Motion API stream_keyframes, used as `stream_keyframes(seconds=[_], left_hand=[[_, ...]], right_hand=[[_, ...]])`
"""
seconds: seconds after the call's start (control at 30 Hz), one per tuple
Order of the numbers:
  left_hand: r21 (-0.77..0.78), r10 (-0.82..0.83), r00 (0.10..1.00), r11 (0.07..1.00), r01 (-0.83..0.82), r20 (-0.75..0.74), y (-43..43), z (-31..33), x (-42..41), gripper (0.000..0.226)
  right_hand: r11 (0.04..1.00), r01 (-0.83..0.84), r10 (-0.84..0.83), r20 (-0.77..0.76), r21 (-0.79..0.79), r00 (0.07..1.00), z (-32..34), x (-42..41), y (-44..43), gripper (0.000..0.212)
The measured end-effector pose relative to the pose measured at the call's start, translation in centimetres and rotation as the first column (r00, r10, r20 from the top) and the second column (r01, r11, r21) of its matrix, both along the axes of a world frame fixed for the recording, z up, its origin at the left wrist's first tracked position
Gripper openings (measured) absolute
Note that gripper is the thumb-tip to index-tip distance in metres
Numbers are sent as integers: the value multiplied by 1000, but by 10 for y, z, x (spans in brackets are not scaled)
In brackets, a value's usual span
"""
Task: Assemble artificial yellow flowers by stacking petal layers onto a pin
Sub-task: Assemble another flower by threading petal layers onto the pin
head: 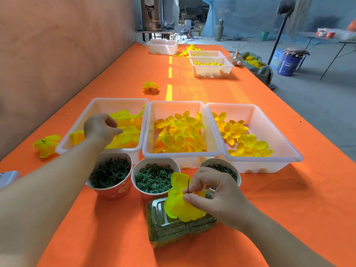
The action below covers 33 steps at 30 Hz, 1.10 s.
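Surface: a long table (289, 199) covered in orange cloth, in a workshop. All positions below are taken from the middle tub (181, 156).
Petal stock: the middle tub, the left tub (125, 150) touching its left side and the right tub (260, 159) touching its right side all hold loose yellow petal layers.
Small parts: three cups (142, 191) of green parts stand just in front of the middle tub. A clear box (163, 230) of green pieces lies in front of them.
Right hand: the right hand (213, 191) pinches the pin (188, 185) between thumb and fingertips, in front of the middle tub and above the clear box.
Work piece: the petals (181, 207) already hang on the pin below the fingers. The number of layers cannot be told.
Left hand: the left hand (100, 127) is inside the left tub, fingers curled down onto the petals. Whether it has hold of a layer cannot be told.
Finished: one flower (150, 86) lies beyond the middle tub, to its left. A second flower (46, 144) lies left of the left tub.
Progress: judged mid-assembly. The current flower appears partly stacked.
Remaining: probably one more layer from the left tub, then the green parts.
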<state>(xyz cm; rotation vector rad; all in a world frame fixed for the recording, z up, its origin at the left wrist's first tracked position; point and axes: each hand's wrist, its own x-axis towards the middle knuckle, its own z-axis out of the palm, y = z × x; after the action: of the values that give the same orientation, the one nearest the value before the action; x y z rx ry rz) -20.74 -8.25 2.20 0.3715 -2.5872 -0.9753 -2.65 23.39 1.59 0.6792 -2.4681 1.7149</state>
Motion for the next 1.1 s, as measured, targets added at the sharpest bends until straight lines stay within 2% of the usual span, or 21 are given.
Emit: stream_keyframes(seconds=[0.1,0.2,0.27,0.33,0.4,0.5,0.57,0.7,0.83,0.97,1.03,1.1], left_hand=[[69,35,996,997,-41,84,-4,-1,-5,21],[53,21,970,998,-35,241,4,-7,-8,43],[61,16,968,998,-33,250,11,-10,-10,56],[57,45,981,997,-56,191,18,-11,-11,57],[113,59,994,991,-70,96,22,-8,-11,47],[291,-73,997,954,73,-10,24,1,-8,37],[345,-158,985,923,173,-70,24,9,2,34],[383,-138,952,892,239,-273,32,28,35,17],[423,-170,918,847,322,-358,54,40,78,42],[421,-278,900,811,406,-335,89,42,122,77],[411,-354,880,785,463,-316,106,42,140,73],[405,-443,836,734,545,-323,119,40,156,55]], right_hand=[[1000,-3,3,6,-1,1000,0,0,0,19],[1000,-7,7,7,-3,1000,0,0,-1,18],[1000,-5,5,4,0,1000,0,-1,0,16],[1000,-1,1,-2,2,1000,-1,-1,0,16],[1000,-3,3,2,1,1000,-2,-1,0,15],[1000,-9,9,-1,1,1000,-3,-2,0,15],[1000,-10,10,-9,10,1000,-3,-2,1,15],[1000,-10,10,-2,10,1000,-3,-2,1,17],[1000,-3,3,-10,17,1000,-2,-2,0,22],[999,21,-21,-20,29,1000,-2,-1,0,32],[999,39,-38,-16,29,999,-3,-1,-1,34],[998,52,-52,3,40,999,-4,-1,-1,24]])
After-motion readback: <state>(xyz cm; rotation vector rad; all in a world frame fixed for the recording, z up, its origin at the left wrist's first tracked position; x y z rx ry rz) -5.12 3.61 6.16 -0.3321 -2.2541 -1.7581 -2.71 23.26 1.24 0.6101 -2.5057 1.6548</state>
